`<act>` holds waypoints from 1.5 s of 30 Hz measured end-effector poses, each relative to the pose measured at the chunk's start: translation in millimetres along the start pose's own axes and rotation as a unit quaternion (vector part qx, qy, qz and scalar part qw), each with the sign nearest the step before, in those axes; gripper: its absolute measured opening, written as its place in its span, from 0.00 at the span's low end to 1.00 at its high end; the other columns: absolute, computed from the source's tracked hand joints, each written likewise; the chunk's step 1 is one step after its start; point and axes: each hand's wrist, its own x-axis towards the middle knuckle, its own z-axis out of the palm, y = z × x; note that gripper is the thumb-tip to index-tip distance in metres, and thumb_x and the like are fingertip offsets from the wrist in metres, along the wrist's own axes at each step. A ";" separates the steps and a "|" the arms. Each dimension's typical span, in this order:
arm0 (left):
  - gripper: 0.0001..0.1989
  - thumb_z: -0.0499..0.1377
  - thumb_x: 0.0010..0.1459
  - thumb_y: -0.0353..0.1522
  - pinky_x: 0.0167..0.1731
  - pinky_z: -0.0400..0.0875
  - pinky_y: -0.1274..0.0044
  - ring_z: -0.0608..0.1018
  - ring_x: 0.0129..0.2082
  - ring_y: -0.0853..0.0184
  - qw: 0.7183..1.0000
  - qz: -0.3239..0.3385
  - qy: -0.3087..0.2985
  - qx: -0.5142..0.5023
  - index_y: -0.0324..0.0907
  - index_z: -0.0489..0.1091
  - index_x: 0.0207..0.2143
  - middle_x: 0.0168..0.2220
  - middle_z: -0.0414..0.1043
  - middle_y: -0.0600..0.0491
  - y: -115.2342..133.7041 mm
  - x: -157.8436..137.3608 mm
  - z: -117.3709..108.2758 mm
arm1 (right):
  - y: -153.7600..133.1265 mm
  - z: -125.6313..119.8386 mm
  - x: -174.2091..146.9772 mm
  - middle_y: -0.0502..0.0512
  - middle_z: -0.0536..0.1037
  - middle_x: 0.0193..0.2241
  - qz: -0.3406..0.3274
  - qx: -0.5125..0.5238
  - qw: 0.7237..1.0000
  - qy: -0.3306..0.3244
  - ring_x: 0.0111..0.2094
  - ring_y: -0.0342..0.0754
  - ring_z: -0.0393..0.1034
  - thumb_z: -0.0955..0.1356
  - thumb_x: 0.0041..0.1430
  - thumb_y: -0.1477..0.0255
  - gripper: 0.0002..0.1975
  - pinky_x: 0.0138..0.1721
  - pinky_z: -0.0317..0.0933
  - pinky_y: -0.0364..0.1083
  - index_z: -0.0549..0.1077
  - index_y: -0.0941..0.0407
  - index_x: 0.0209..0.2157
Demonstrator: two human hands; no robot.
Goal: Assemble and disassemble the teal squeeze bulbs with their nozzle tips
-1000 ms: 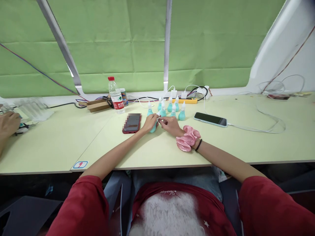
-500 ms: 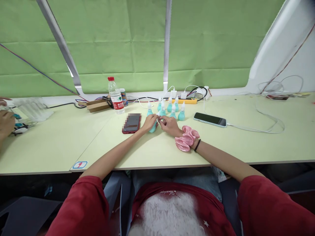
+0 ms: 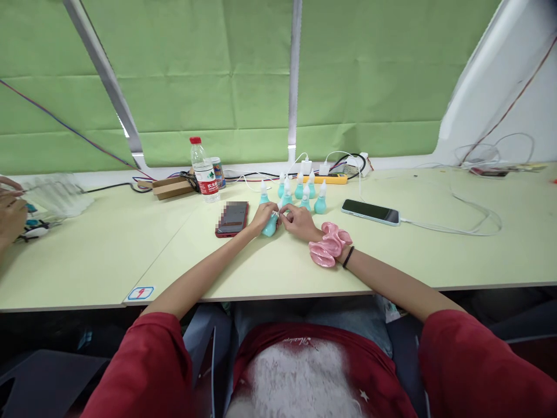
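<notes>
My left hand is closed around a teal bulb aspirator, whose round bulb shows below my fingers. The bulb lies tilted, with its tip end toward my right hand. There the fingers of my right hand pinch at the tip; what exactly they grip is hidden. Just behind my hands, several more teal bulb aspirators with clear tips stand upright in a loose group. One aspirator stands right behind my left hand.
A dark phone lies left of my hands, another phone on a white cable to the right. A water bottle, a can, a cardboard piece and a yellow tool line the back. A co-worker's hands are at far left.
The held aspirator has turned slightly, so more of its bulb shows under my left hand. Both my hands stay in nearly the same place. The co-worker's hands have shifted a little.
</notes>
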 end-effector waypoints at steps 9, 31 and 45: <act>0.14 0.51 0.57 0.34 0.36 0.69 0.70 0.71 0.37 0.66 0.997 -0.047 -0.039 -0.054 0.36 0.62 0.44 0.42 0.65 0.48 -8.1 6.1 -4.8 | 9.4 1.0 2.0 0.49 0.72 0.12 0.025 0.064 0.998 -0.015 0.16 0.42 0.66 0.64 0.51 0.66 0.13 0.23 0.59 0.40 0.74 0.60 0.30; 0.14 0.51 0.57 0.34 0.35 0.69 0.70 0.71 0.37 0.67 0.995 -0.060 -0.045 -0.062 0.36 0.62 0.44 0.41 0.65 0.48 -8.7 2.3 -4.8 | 10.2 1.9 0.6 0.49 0.72 0.12 0.025 0.094 0.995 -0.024 0.15 0.41 0.65 0.64 0.49 0.70 0.12 0.22 0.59 0.39 0.76 0.61 0.32; 0.14 0.51 0.57 0.34 0.36 0.69 0.70 0.71 0.37 0.66 0.997 -0.066 -0.016 -0.044 0.36 0.62 0.44 0.42 0.65 0.48 -5.1 -1.4 1.7 | 8.4 -0.4 1.7 0.51 0.73 0.13 0.042 0.106 0.993 -0.038 0.16 0.42 0.68 0.64 0.49 0.69 0.12 0.21 0.61 0.39 0.75 0.62 0.29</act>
